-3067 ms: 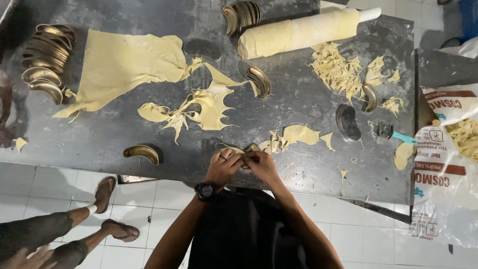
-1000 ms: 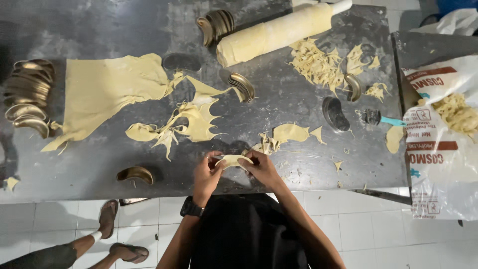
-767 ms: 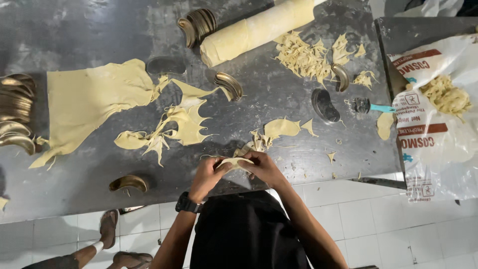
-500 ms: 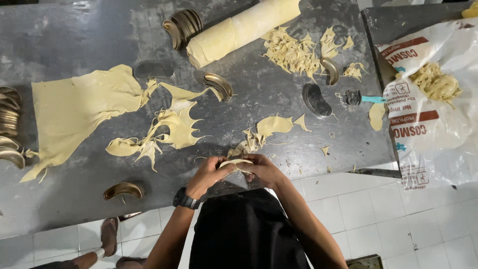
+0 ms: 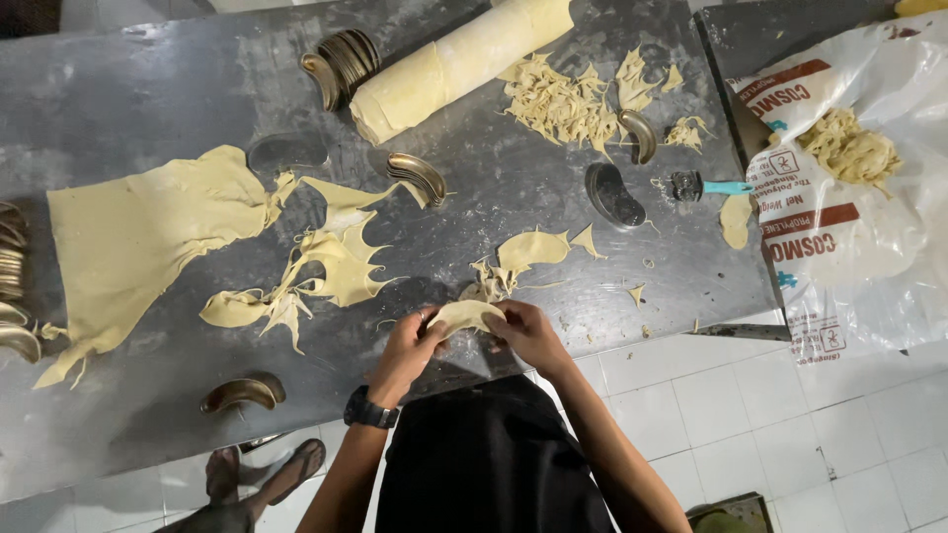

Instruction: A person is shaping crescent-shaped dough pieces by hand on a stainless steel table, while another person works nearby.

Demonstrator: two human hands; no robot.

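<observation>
My left hand (image 5: 408, 347) and my right hand (image 5: 528, 333) together pinch a small crescent-shaped piece of pale dough (image 5: 464, 314) just above the near edge of the grey metal table (image 5: 148, 89). A dark watch sits on my left wrist. Right behind my hands lie torn dough scraps (image 5: 523, 255). A large rolled-out dough sheet (image 5: 138, 237) with ragged cut edges spreads over the left of the table. A curved metal mould (image 5: 242, 394) rests near the front edge, left of my left hand.
A thick dough roll (image 5: 459, 64) lies at the back beside stacked metal moulds (image 5: 341, 64). More moulds (image 5: 12, 286) pile at the left edge. Shredded dough (image 5: 558, 99), a dark mould (image 5: 614, 194) and a teal-handled cutter (image 5: 706, 187) lie right. A white sack (image 5: 849, 227) holds dough scraps.
My hands stay together on the dough piece, working its edge. The view has shifted, so the table contents slide left and the sack shows more.
</observation>
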